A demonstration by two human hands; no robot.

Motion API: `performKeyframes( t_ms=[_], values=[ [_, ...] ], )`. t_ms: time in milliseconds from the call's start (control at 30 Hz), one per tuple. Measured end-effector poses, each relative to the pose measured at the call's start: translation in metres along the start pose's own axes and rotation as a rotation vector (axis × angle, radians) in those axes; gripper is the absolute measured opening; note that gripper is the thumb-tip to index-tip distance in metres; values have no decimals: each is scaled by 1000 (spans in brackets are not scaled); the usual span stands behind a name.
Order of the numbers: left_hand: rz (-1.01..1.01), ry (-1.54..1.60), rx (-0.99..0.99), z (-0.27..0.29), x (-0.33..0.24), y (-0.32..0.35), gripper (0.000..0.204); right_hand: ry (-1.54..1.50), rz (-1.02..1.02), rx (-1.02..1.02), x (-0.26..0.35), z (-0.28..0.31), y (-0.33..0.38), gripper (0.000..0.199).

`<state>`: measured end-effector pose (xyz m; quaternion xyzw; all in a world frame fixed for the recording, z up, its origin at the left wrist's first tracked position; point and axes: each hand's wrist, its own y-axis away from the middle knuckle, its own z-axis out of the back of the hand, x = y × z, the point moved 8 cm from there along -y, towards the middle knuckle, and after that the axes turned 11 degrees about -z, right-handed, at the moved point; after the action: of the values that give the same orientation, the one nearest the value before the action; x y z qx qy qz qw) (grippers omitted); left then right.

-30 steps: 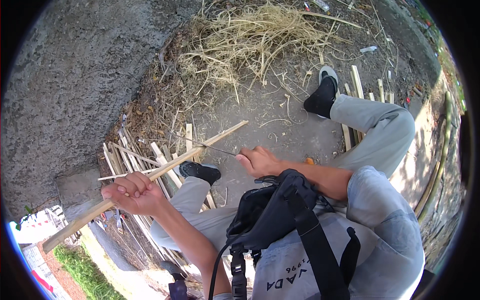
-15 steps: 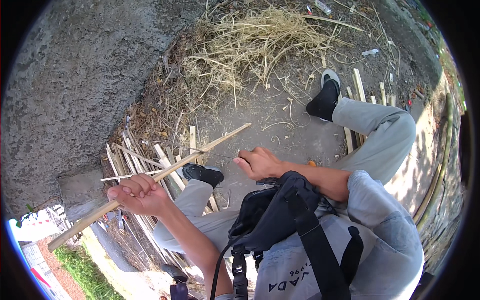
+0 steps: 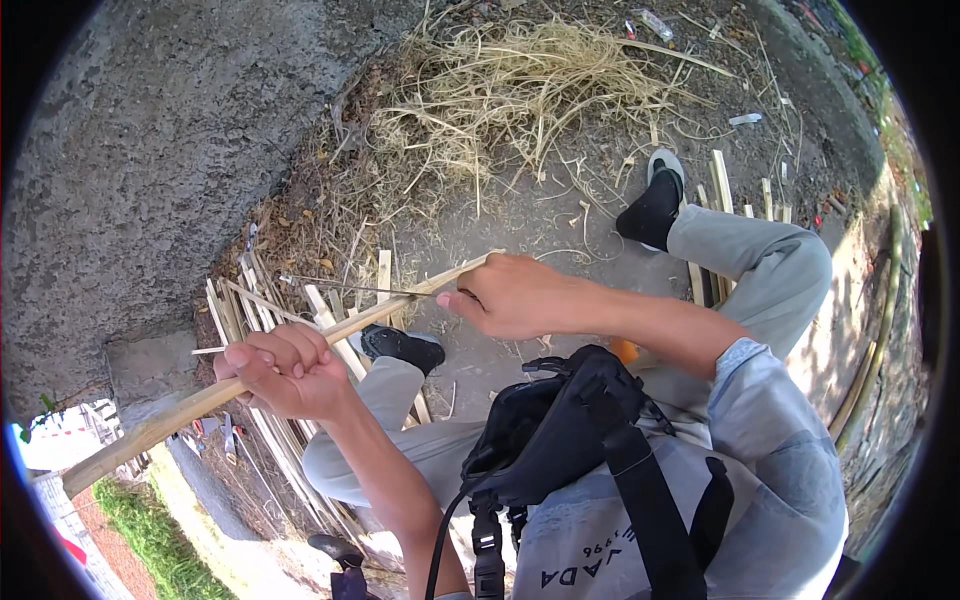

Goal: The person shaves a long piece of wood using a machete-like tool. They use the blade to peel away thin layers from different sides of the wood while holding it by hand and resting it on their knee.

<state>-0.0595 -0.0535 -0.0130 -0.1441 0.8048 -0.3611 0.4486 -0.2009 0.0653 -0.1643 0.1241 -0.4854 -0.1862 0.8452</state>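
Note:
My left hand (image 3: pixel 285 370) is wrapped round a long pale bamboo strip (image 3: pixel 160 430), which slants from the lower left up toward the middle. My right hand (image 3: pixel 515 295) is closed on a knife, its handle hidden in the fist. The thin, dark knife blade (image 3: pixel 350 288) points left and meets the strip a little past my left hand. The strip's far end lies right beside my right hand; whether the fingers touch it I cannot tell.
A heap of curly pale shavings (image 3: pixel 530 90) lies on the ground ahead. Split bamboo strips (image 3: pixel 290 440) are stacked by my left leg, and more strips (image 3: pixel 722 180) by my right foot. A rough concrete surface (image 3: pixel 180 150) rises at the left. A black bag (image 3: pixel 540 430) hangs at my front.
My right hand has moved slightly up and away, with the knife. The bamboo strip and my left hand have shifted a little toward the left.

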Motion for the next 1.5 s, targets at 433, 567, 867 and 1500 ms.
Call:
performKeyframes(
  t_ms=[433, 567, 867, 1500],
  values=[
    [23, 104, 48, -19, -6, 16, 21, -128, -25, -218, -11, -16, 10, 48],
    [33, 100, 51, -15, -9, 17, 20, -90, -19, -191, 4, -15, 16, 48],
    [22, 12, -50, -11, -12, 19, 22, -92, -13, -149, -13, -23, 2, 47],
    [9, -63, -70, 7, -5, 6, 31, -57, -14, -216, -44, -39, -19, 50]
  ],
)
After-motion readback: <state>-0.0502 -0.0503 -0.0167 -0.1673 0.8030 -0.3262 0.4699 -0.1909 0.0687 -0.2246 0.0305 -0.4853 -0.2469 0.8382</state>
